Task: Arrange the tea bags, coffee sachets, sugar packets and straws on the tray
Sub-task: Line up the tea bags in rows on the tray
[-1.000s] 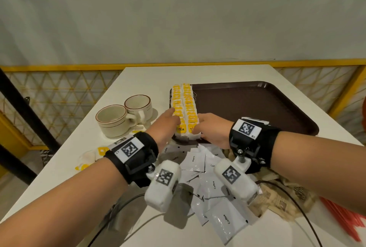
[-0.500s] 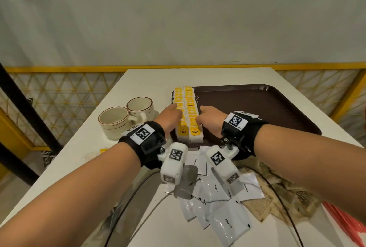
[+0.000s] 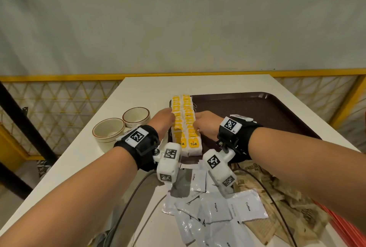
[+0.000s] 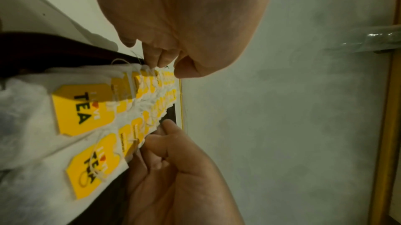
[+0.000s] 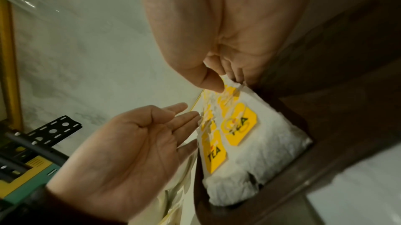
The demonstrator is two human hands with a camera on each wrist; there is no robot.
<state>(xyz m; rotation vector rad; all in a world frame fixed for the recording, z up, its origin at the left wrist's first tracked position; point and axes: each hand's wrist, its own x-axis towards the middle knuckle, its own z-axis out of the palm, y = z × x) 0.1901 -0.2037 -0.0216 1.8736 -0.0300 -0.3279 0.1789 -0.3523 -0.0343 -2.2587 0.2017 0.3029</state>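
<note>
Tea bags (image 3: pixel 185 125) sit in two neat columns along the left edge of the brown tray (image 3: pixel 255 112), overlapping like shingles, yellow tags up. The long axis of the rows runs straight away from the camera, from the near rim of the tray toward the far one, with the two "TEA" tags readable at the near end.

Compared with a second ago, both hands have slid further up the rows, away from the near end, and the head view has crept in closer, so the loose tea bag bits on the left of the surface (image 3: pixel 150 86) are now hidden behind the arm.

Left hand (image 3: pixel 163 118) is flat against the left side of the rows, fingers (image 5: pixel 184 118) straight and close together, just pressing the edge. Right hand (image 3: pixel 205 124) is on the right side, thumb and fingers (image 4: pixel 156 144) curled in and nipping the edge of the bags.

Coffee sachets (image 3: pixel 215 207) are heaped loose on the surface near the camera, brown sugar packets (image 3: pixel 293 205) to their right, red straws (image 3: pixel 348 225) at the far right edge. Two cups (image 3: pixel 120 127) stand left of the tray.
</note>
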